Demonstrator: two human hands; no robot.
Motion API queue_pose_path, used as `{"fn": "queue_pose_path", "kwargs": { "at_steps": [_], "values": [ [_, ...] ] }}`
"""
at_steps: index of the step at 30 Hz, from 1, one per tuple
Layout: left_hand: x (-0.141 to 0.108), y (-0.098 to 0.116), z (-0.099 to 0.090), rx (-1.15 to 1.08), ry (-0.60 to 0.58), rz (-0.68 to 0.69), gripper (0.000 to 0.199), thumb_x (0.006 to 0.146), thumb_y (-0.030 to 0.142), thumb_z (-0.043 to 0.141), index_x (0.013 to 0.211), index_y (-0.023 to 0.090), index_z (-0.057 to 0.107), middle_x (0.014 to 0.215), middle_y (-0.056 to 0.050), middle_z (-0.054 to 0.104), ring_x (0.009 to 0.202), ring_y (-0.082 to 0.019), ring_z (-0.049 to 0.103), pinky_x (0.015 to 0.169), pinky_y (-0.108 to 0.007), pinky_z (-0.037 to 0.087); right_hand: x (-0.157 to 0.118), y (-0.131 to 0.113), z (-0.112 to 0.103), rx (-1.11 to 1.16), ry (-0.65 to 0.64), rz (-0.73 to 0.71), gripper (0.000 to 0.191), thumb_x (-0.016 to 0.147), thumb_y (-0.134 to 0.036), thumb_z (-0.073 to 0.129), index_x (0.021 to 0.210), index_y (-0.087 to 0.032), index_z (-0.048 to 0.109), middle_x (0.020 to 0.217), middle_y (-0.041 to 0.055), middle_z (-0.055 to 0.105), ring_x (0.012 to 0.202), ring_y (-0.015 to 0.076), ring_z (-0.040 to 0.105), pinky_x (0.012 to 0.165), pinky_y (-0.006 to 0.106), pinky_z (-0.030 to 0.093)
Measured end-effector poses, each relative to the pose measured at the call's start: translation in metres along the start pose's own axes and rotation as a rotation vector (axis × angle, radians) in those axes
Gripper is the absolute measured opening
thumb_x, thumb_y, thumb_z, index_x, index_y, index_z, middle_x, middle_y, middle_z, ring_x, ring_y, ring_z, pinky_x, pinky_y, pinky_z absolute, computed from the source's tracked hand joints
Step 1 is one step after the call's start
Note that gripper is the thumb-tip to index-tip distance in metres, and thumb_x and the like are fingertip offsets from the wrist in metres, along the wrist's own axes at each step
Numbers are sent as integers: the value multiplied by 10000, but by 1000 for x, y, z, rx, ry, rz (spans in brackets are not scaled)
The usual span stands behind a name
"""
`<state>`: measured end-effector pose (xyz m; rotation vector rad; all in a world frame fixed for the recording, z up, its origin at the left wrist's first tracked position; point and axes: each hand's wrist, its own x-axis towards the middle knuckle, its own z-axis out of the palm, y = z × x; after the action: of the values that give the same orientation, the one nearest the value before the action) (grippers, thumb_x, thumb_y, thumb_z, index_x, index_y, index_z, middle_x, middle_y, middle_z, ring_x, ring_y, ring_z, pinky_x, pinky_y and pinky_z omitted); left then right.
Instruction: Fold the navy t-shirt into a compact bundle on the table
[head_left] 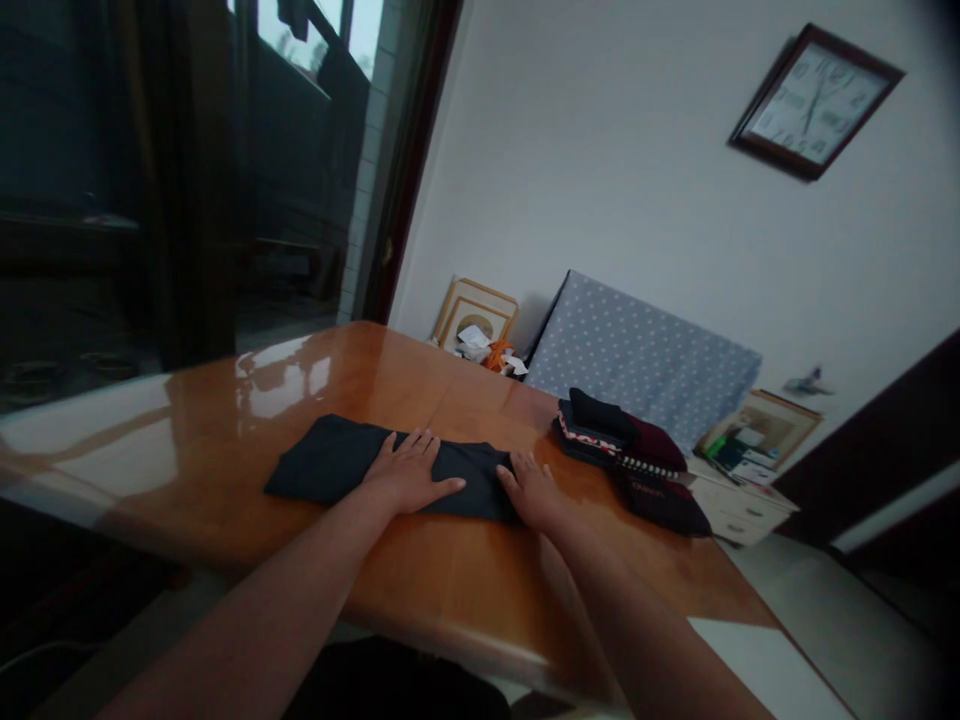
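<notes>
A dark blue-grey folded garment (322, 462) lies as a long flat strip on the glossy wooden table (450, 570). My left hand (405, 472) rests flat on its middle, fingers spread and thumb stretched out to the right. At the garment's right end, my right hand (531, 490) lies with its palm down and fingers apart, over the end edge. Neither hand grips the cloth. What kind of garment it is cannot be made out.
Stacked folded clothes (622, 445), dark and maroon, stand at the table's right side. Behind are a dotted grey-blue cover (652, 345), a framed picture (480, 310) and a white drawer cabinet (739, 508). A white sheet (750, 665) lies near the right corner.
</notes>
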<state>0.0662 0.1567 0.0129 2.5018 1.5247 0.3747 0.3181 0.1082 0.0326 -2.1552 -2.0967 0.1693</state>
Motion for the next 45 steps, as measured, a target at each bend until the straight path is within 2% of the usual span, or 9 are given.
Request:
{"fn": "queue_pose_path", "kwargs": {
  "at_steps": [3, 6, 8, 17, 27, 31, 36, 39, 45],
  "values": [
    [0, -1, 0, -7, 6, 6, 1048, 778, 879, 232, 1548, 174, 327, 1630, -121, 221, 1517, -330, 100, 1180, -581, 39, 7, -30, -3, 79, 68, -136, 766, 984, -649, 143, 1535, -148, 327, 1606, 107, 292, 1506, 253, 181, 1217, 435, 132],
    [0, -1, 1, -7, 17, 5, 999, 804, 850, 235, 1545, 187, 336, 1630, -115, 225, 1517, -323, 111, 1182, -574, 35, 13, -60, 3, 125, 14, -297, 760, 992, -635, 117, 1535, -147, 329, 1609, 99, 285, 1508, 236, 177, 1218, 420, 137],
    [0, -1, 2, -4, 23, 7, 963, 821, 828, 241, 1545, 201, 337, 1629, -105, 231, 1516, -318, 119, 1183, -572, 32, 17, -69, 10, 119, -54, -319, 759, 994, -629, 110, 1540, -143, 314, 1617, 102, 261, 1513, 242, 151, 1216, 455, 119],
    [2, -4, 4, -6, 21, 17, 987, 796, 865, 228, 1542, 230, 349, 1626, -105, 245, 1513, -346, 114, 1170, -608, -3, 33, -29, 24, 54, -79, -150, 803, 969, -681, 137, 1581, -163, 184, 1646, 96, 150, 1525, 259, 48, 1213, 490, 47],
    [-7, -1, -3, -45, -24, 31, 972, 809, 860, 211, 1545, 236, 334, 1637, -109, 212, 1518, -328, 99, 1180, -591, 17, 34, -21, 36, -6, -51, -153, 810, 964, -684, 136, 1581, -161, 179, 1644, 100, 161, 1524, 260, 56, 1213, 492, 80],
    [-22, -20, -15, -3, -35, 27, 930, 844, 827, 173, 1546, 237, 330, 1635, -113, 220, 1518, -304, 118, 1191, -553, 37, 36, -16, 41, -32, -43, -164, 803, 965, -674, 124, 1582, -163, 178, 1646, 94, 160, 1525, 254, 53, 1212, 500, 83],
    [-51, -68, -34, 102, 26, -52, 884, 872, 801, 156, 1544, 253, 331, 1623, -120, 260, 1509, -320, 150, 1173, -564, 81, 35, -16, 40, -20, -45, -166, 832, 953, -693, 131, 1582, -149, 173, 1646, 102, 154, 1524, 264, 50, 1211, 501, 87],
    [-60, -90, -38, 165, 73, -65, 864, 893, 778, 178, 1532, 224, 357, 1592, -142, 332, 1493, -324, 208, 1178, -545, 34, 35, -18, 40, -14, -39, -160, 829, 955, -689, 143, 1582, -148, 170, 1643, 104, 167, 1523, 270, 62, 1211, 503, 79],
    [-60, -99, -35, 175, 95, -91, 855, 896, 774, 231, 1522, 213, 382, 1582, -139, 353, 1485, -317, 233, 1175, -522, 87, 34, -22, 36, 18, -40, -149, 835, 948, -705, 157, 1580, -160, 190, 1643, 95, 171, 1523, 269, 72, 1214, 494, 57]
  ]
}}
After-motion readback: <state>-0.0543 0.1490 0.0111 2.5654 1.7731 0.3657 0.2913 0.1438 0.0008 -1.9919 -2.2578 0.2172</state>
